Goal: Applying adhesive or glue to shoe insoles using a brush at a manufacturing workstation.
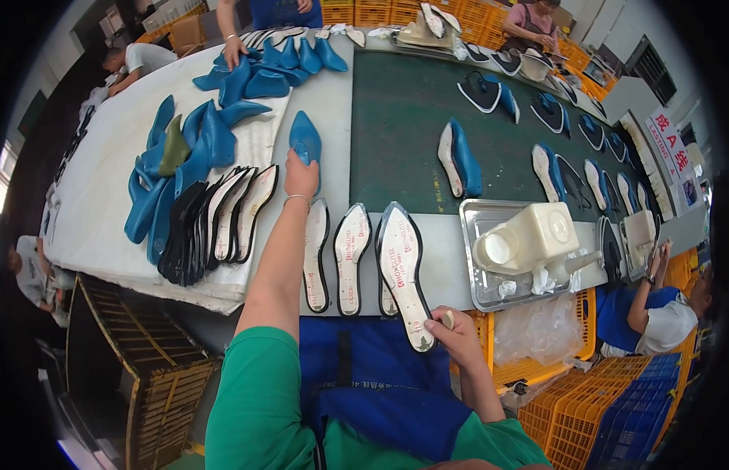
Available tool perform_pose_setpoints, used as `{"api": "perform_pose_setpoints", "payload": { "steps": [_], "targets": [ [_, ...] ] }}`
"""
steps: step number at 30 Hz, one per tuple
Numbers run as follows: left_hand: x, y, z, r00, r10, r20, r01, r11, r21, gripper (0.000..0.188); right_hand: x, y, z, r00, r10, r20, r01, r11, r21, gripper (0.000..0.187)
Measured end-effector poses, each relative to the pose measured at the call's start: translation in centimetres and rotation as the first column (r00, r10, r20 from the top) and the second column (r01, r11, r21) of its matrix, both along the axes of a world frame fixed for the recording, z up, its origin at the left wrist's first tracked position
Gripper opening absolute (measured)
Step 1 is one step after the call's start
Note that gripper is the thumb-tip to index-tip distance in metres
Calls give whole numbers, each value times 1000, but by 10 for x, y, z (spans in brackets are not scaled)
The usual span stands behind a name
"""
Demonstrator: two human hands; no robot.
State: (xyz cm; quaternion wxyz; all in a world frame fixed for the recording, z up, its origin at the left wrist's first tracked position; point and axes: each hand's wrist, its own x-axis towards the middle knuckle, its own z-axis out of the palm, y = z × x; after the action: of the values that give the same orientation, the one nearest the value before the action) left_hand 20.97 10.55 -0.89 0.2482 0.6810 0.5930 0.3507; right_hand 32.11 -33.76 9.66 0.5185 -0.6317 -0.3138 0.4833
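Observation:
My left hand (301, 178) reaches across the white table and grips a blue shoe last (305, 135) by its near end. In front of me, my right hand (457, 338) is closed on the heel end of a white insole (402, 262) with a dark rim. A short pale stick (448, 319) also shows at its fingers; what it belongs to is hidden. The held insole overlaps another one on the table. To its left lie two more, a middle insole (350, 258) and a left insole (316, 254). My left forearm passes beside them.
Blue lasts (215, 137) lie heaped at the left, behind a fanned stack of insoles (223, 219). A metal tray (478, 294) at right holds a cream container (541, 235). Lasts with insoles sit along a green belt (404, 117). Other people work around the table.

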Motion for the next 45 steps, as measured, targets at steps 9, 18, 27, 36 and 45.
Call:
{"api": "perform_pose_setpoints", "payload": {
  "steps": [9, 18, 27, 36, 45],
  "targets": [
    [-1, 0, 3, 999, 1, -40, -4, 997, -78, 65, -4, 3, -4, 1000, -1, 2, 1, 1000, 17, 9],
    [-1, -1, 2, 1000, 4, -26, -6, 998, -60, 64, -3, 2, -3, 1000, 21, -8, -22, 999, -34, 14],
    [-1, 3, -4, 999, 10, -37, -12, 998, -62, 64, -6, 6, 0, 1000, 19, 19, -19, 1000, 1, 10],
    [0, -1, 4, 1000, 3, -29, -5, 998, -67, 64, -4, 5, -6, 999, 34, 14, -34, 999, 6, 10],
    [-1, -3, 6, 1000, -2, -26, -1, 997, -83, 64, -3, 6, -6, 999, 42, 11, -42, 999, -14, 14]
  ]
}}
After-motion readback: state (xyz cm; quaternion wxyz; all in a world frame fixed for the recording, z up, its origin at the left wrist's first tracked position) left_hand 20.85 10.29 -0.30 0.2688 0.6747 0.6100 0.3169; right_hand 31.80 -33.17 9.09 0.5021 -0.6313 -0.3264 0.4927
